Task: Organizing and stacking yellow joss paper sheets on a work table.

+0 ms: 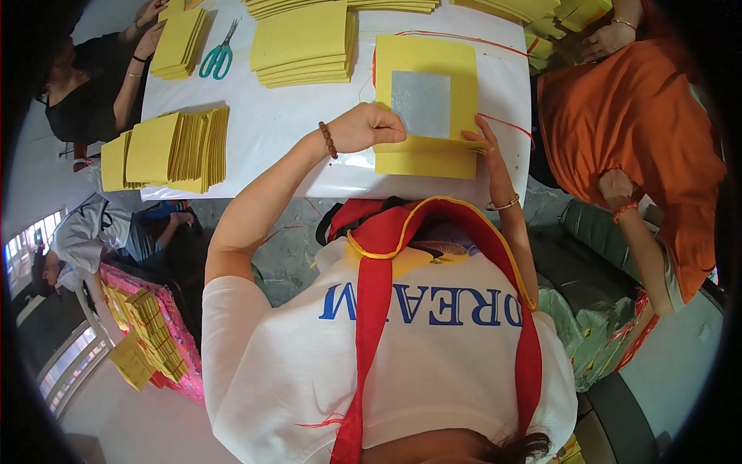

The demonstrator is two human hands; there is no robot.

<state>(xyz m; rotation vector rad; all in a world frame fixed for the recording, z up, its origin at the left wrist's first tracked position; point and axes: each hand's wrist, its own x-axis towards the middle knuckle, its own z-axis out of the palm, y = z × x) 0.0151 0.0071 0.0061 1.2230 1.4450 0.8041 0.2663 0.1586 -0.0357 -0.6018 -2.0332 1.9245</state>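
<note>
A sheet of yellow joss paper (464,69) with a silver-grey square (421,100) lies at the table's front edge. Its near part is folded up into a raised crease across its width. My left hand (369,127), a beaded bracelet at the wrist, is closed with the fingers pinching the crease's left end. At the right end, my right hand (490,147) grips the fold between thumb and fingers, a bangle at its wrist. Whether the paper is one sheet or several, I cannot tell. Red string (506,121) runs out from beneath it to the right.
Yellow paper stacks stand at the left (174,151) and back (301,46) of the white-covered table (286,116). Teal-handled scissors (216,62) lie between stacks. One person in orange (626,139) is close on the right; another in black (93,100) works at the far left.
</note>
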